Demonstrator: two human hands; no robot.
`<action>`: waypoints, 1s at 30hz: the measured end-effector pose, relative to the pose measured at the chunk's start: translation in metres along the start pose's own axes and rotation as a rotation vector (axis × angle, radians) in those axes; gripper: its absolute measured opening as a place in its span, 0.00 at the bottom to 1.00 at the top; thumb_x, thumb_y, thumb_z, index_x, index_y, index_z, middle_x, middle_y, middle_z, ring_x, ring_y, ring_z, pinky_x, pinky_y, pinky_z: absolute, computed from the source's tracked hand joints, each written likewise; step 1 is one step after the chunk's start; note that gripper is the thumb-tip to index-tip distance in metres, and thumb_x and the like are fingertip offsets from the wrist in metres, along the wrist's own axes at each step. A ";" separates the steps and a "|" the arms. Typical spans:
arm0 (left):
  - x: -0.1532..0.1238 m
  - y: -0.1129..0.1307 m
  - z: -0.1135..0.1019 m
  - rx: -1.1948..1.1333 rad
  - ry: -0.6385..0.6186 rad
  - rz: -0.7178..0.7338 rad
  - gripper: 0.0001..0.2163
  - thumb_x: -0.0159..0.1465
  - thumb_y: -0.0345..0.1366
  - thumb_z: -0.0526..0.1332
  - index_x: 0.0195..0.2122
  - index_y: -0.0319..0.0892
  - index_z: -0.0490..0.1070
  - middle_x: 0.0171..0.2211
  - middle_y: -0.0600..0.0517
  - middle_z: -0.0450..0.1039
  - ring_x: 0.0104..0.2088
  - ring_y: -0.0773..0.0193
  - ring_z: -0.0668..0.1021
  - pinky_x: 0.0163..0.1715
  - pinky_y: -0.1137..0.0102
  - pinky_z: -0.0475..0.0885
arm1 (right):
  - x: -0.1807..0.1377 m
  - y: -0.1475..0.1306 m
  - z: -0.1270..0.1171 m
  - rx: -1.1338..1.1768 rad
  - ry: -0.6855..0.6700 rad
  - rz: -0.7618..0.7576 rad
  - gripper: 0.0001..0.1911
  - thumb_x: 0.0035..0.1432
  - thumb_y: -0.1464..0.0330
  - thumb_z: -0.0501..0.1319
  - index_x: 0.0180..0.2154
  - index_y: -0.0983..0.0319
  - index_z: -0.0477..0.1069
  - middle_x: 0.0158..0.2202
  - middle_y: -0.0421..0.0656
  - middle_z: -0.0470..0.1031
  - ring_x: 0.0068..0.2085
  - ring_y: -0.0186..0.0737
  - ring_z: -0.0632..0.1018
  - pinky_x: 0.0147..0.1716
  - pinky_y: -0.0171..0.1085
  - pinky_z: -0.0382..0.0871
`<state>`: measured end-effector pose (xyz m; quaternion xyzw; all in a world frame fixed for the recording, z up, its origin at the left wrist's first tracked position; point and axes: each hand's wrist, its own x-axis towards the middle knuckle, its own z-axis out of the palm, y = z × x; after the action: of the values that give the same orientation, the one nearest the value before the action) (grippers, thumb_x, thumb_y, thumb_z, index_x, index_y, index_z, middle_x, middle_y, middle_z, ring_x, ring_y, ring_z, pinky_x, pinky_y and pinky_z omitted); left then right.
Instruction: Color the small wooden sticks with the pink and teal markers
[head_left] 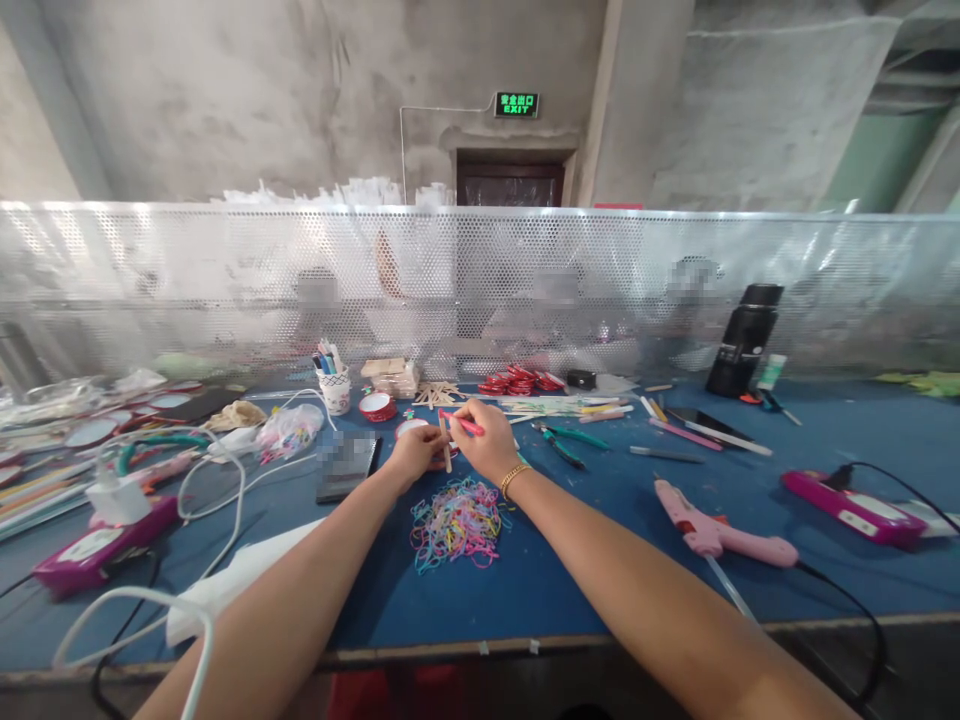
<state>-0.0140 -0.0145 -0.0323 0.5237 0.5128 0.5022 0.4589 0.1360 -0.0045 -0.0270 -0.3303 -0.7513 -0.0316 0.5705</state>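
Wooden stick (448, 459) | left hand (415, 452) pinches it | right hand (487, 443) (angled inward) grips red pen (471, 427)

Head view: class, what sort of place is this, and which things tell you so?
Probably a craft workshop: a glue gun and a heap of coloured bands lie on the table, and a lit exit sign on bare concrete suggests a shared work building, not a home.

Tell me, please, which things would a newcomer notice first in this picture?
The tangled pile of colorful bands would probably come first, on the blue table just nearer than the left hand and right hand. Next comes the pink glue gun, at the table's right side; then the green exit sign, lit on the concrete wall above a doorway.
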 end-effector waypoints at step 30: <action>0.002 -0.002 -0.001 0.022 -0.011 0.002 0.13 0.47 0.39 0.73 0.24 0.39 0.70 0.21 0.54 0.70 0.23 0.68 0.73 0.24 0.73 0.73 | -0.001 0.004 0.002 0.016 -0.017 -0.002 0.05 0.58 0.68 0.59 0.29 0.58 0.67 0.26 0.38 0.74 0.30 0.37 0.74 0.35 0.36 0.62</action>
<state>-0.0155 -0.0124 -0.0345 0.5320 0.5151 0.4942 0.4554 0.1367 -0.0009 -0.0302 -0.3253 -0.7567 -0.0233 0.5667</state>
